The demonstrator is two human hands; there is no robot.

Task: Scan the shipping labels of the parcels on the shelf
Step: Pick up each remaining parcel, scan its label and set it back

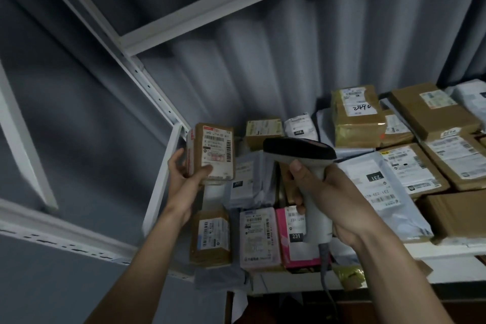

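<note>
Landmark: white shelf point(447, 248), its front edge running along the lower right.
Left hand point(184, 179): raised clear of the shelf at its left end, thumb and fingers wrapped round a small brown box point(211, 154).
Small brown box: held upright, its shipping label point(217, 150) facing the camera; open air on its left up to the white upright post point(160, 179).
Right hand point(331, 200): fingers curled tight round the grip of the scanner point(302, 166), thumb laid along the top.
Scanner: above the shelf's front-left parcels, dark head pointing left toward the held box, apart from it; grey cable point(324, 265) hangs past the shelf edge.
Front row: brown box point(210, 238), pale box point(259, 238), pink box point(292, 237), side by side, close to the shelf edge.
Rest of shelf: brown boxes and grey mailing bags point(373, 187) packed edge to edge; label print too blurred to read, apart from what looks like "231".
Behind shelf: grey ribbed wall point(289, 47).
</note>
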